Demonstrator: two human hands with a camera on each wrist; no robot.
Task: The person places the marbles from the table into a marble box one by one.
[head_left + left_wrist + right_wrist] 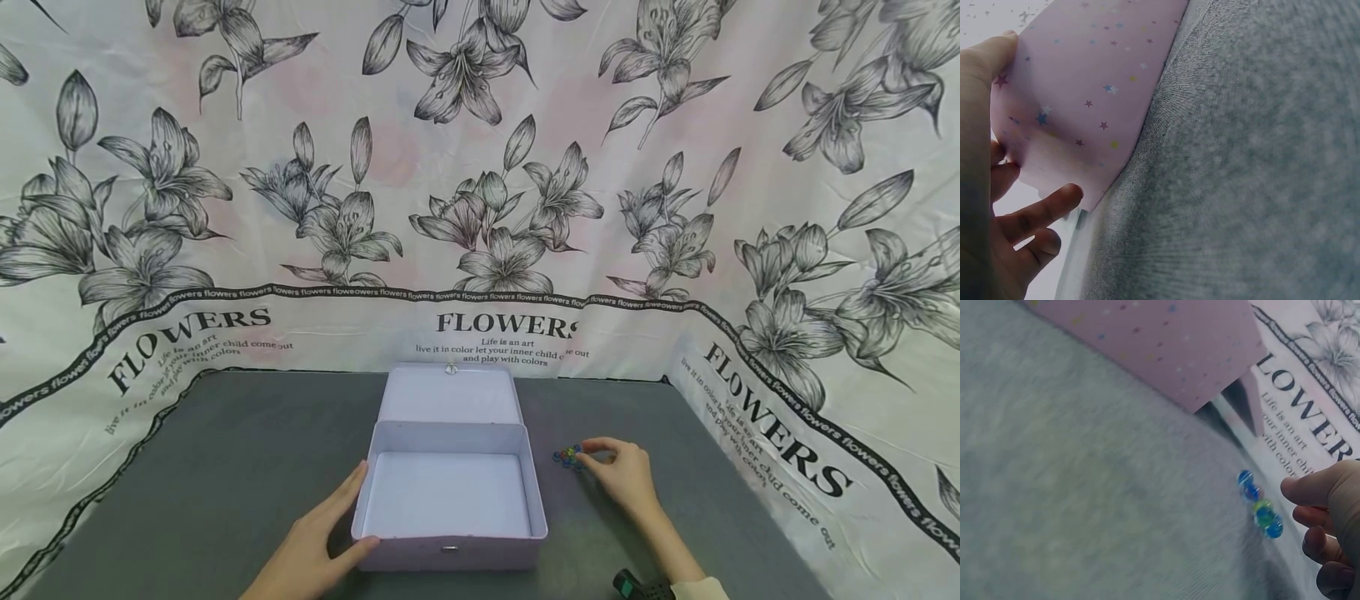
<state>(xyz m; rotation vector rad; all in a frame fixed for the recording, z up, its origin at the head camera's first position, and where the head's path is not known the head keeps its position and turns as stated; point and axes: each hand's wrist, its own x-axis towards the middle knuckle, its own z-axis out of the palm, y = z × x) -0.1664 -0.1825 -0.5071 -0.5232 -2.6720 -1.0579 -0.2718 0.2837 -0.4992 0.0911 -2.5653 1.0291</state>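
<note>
A metal box (450,554), lilac with small stars on its outer walls, stands with its lid (450,396) tipped back and a bare white inside. My left hand (311,537) holds its front left corner, thumb at the front rim and fingers along the left wall. In the left wrist view, two fingers (1044,212) stick out away from the wall. Right of the box, a small cluster of shiny glass marbles (1263,512), blue and green, lies on the table. My right hand (622,475) is beside them, thumb and fingers bent, with a gap to the marbles in the right wrist view.
Dark grey cloth (247,450) covers the table. A white flower-printed curtain (495,333) rises behind it and along both sides. On my right wrist sits a black strap with a small device (633,583), near the front edge of the view.
</note>
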